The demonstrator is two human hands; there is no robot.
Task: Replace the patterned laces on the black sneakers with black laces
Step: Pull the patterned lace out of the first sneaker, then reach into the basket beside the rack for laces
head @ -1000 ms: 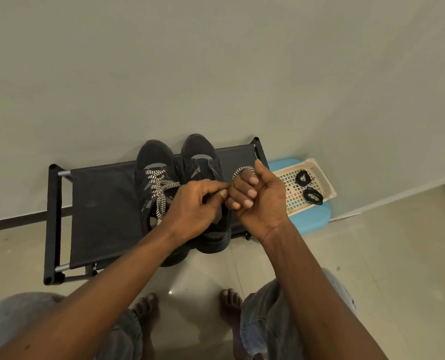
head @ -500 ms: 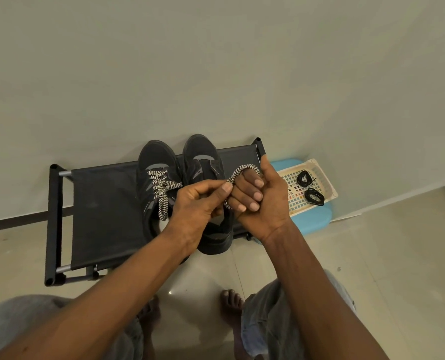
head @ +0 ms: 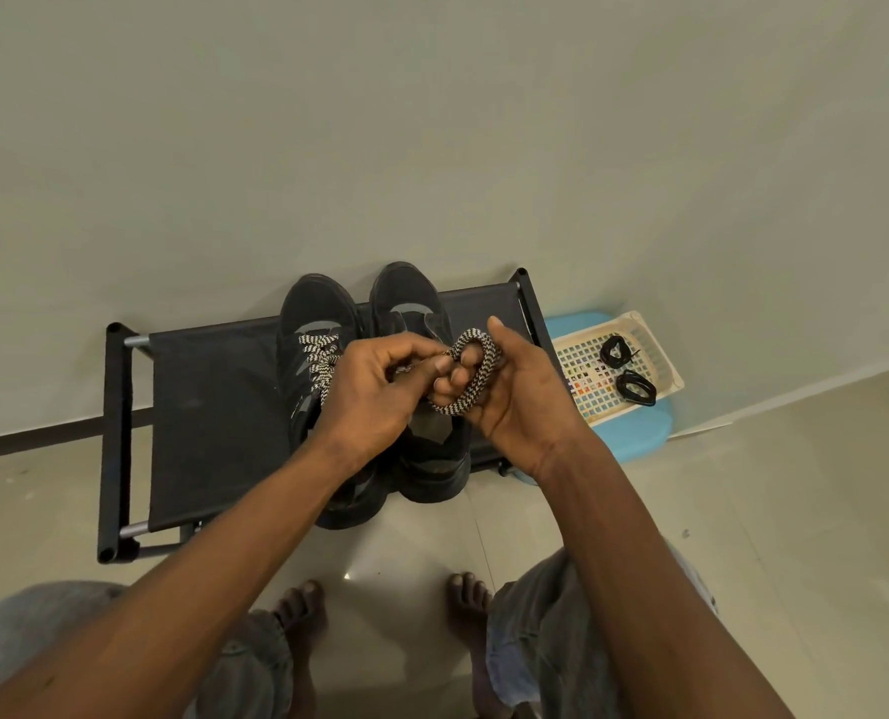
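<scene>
Rack [head: 214,407] against wall [head: 432,121], tiled floor [head: 743,511], left grip [head: 375,397], right grip [head: 515,391] grasping patterned lace [head: 476,389]

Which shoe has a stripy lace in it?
The left sneaker: a patterned lace criss-crosses its eyelets. The right sneaker beside it shows none.

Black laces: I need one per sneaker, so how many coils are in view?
2, both in the cream basket: the far coil toward the wall, the near coil toward the person. Others could lie hidden.
</scene>
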